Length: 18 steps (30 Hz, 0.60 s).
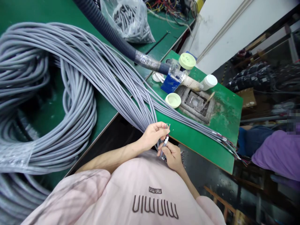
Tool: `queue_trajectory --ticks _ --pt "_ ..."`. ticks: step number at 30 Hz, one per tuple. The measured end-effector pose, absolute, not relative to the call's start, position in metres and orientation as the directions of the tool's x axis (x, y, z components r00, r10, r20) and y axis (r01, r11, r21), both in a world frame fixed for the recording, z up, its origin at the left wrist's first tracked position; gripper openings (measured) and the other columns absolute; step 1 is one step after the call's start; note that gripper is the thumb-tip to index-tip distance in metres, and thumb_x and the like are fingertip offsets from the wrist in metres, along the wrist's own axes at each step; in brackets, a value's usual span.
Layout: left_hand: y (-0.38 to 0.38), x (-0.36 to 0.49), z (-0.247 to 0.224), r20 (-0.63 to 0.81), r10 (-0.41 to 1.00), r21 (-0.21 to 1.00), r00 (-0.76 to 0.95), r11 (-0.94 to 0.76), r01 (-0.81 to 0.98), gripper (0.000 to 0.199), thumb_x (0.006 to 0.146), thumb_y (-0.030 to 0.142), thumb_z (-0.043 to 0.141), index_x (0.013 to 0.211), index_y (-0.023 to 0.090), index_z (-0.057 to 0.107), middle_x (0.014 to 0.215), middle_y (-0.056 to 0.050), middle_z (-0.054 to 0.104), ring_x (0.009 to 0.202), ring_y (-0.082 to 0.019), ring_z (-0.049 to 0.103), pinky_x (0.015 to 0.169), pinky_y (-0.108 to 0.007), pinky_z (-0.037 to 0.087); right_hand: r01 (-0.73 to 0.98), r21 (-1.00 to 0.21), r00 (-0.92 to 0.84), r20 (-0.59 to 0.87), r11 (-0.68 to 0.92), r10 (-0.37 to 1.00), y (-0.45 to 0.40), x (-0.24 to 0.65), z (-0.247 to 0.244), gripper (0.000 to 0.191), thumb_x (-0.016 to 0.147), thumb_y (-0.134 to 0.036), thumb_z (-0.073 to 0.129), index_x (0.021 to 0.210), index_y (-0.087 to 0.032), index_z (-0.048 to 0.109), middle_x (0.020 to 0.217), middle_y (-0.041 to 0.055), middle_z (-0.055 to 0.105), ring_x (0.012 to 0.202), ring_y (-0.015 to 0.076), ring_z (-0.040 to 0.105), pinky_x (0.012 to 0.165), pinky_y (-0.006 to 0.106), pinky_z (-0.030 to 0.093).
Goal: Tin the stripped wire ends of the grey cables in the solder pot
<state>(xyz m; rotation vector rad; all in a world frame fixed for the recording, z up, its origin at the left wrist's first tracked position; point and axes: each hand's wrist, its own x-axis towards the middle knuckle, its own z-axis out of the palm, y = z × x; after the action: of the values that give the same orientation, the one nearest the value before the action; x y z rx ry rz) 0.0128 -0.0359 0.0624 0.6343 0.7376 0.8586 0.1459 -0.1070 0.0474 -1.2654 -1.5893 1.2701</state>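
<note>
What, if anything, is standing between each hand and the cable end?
Nothing visible: the left hand pinches the thin wires directly, and the right hand holds the grey cable near its white sleeve.

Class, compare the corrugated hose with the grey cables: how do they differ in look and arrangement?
The corrugated hose is dark and ribbed; the grey cables are paler and smooth.
The hose is single and thick, while the cables are many and thin.
The hose runs uncoiled; the cables lie partly looped in a coil.
Both are long and reach the smaller green table.

Cable coil [77, 125] cut off at left edge, hose [110, 34] cropped at top, fine wire tips [167, 125] indistinct
</note>
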Motion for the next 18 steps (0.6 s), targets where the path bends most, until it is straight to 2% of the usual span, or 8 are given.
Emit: queue_trajectory --ticks 11,18 --pt "-0.0363 0.0131 0.0606 -0.323 0.832 0.727 0.451 0.523 -0.444 0.023 0.070 0.033 0.070 0.073 0.016 0.055 0.047 0.008 0.052 0.036 -0.004 0.044 0.039 -0.016 0.033 0.239 -0.971 -0.250 -0.041 0.020 0.967 -0.1071 0.1463 0.0469 0.030 0.095 -0.037 0.044 0.085 -0.019 0.066 0.062 0.0001 0.068 0.052 0.0106 0.056 0.053 0.022 0.044" --pt "-0.0391 0.0121 0.0595 -0.282 0.826 0.721 0.487 0.518 -0.461 0.026 0.073 0.037 0.069 0.076 0.017 0.053 0.050 0.008 0.053 0.027 -0.008 0.045 0.027 -0.018 0.032 0.259 -0.966 -0.250 -0.041 0.026 0.967 -0.1073 0.1461 0.0467 0.031 0.095 -0.038 0.043 0.085 -0.019 0.065 0.061 0.0000 0.066 0.052 0.0111 0.057 0.053 0.023 0.044"
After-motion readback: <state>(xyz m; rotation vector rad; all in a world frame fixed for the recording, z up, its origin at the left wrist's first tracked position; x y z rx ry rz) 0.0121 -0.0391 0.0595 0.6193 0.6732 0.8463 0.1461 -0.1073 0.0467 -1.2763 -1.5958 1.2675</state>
